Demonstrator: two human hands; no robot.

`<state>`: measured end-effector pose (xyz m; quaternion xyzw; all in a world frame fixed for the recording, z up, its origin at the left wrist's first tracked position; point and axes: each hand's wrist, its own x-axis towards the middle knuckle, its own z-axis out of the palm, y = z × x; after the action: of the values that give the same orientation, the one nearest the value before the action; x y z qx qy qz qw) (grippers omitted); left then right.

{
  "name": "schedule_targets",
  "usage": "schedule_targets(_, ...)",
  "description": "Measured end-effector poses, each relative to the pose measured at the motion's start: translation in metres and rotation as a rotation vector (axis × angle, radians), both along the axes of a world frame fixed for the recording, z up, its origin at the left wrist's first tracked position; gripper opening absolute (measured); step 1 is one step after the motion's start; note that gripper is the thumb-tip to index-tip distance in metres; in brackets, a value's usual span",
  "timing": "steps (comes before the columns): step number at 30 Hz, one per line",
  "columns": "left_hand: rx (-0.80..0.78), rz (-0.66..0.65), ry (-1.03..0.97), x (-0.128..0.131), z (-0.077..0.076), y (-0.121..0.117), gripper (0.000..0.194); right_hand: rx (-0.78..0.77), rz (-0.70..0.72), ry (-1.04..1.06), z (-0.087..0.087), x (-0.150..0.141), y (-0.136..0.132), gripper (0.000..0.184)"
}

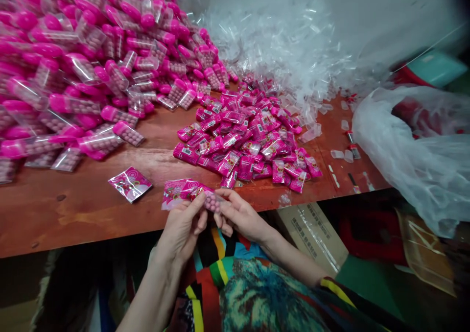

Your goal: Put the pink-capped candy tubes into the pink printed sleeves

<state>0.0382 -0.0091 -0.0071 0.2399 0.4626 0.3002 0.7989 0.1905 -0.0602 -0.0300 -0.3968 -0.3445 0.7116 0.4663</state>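
Over the table's front edge, my left hand (185,226) pinches a small clear candy container (212,202) with pink balls showing inside. A pink printed wrapper (179,191) surrounds or overlaps its left part and extends left, flat, past my fingers. My right hand (240,217) grips the container's right end between thumb and fingers, which hide that end. A flat pink printed packet or stack of wrappers (131,184) lies on the table left of my hands. Just beyond them is a heap of pink wrapped candy packs (249,141).
Pink-capped candy containers (88,72) form a large pile at back left on the red-brown table (84,214). Clear plastic pieces (271,43) are heaped against the wall. A translucent bag (404,141) hangs at right; below the edge is a cardboard box (316,234).
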Motion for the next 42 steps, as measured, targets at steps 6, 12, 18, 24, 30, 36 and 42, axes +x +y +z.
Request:
schedule_targets(6,-0.030,-0.054,-0.042,0.007,-0.005,-0.011,0.044,0.085,-0.134,-0.196,0.001,-0.011,0.002,0.041)
schedule_targets(12,0.065,0.011,0.057,0.011,-0.004,-0.017,0.036,-0.015,-0.042,-0.042,-0.005,-0.010,0.009,0.042)
schedule_targets(18,0.174,0.203,0.309,-0.015,0.004,-0.018,0.036,0.054,-0.227,0.045,0.030,0.012,0.044,0.041)
schedule_targets(24,0.204,0.357,0.371,-0.043,0.000,-0.012,0.027,0.529,0.044,-0.975,0.019,-0.035,0.056,0.036)
schedule_targets(30,0.156,0.351,0.306,-0.046,-0.001,-0.006,0.037,0.693,0.015,-1.480,-0.011,-0.059,0.063,0.029)
schedule_targets(36,0.197,0.279,0.342,-0.041,0.003,-0.004,0.029,0.746,-0.087,-1.132,-0.009,-0.043,0.056,0.024)
schedule_targets(42,0.142,0.319,0.269,-0.030,0.001,-0.002,0.037,0.311,-0.171,-0.459,0.004,-0.056,0.057,0.034)
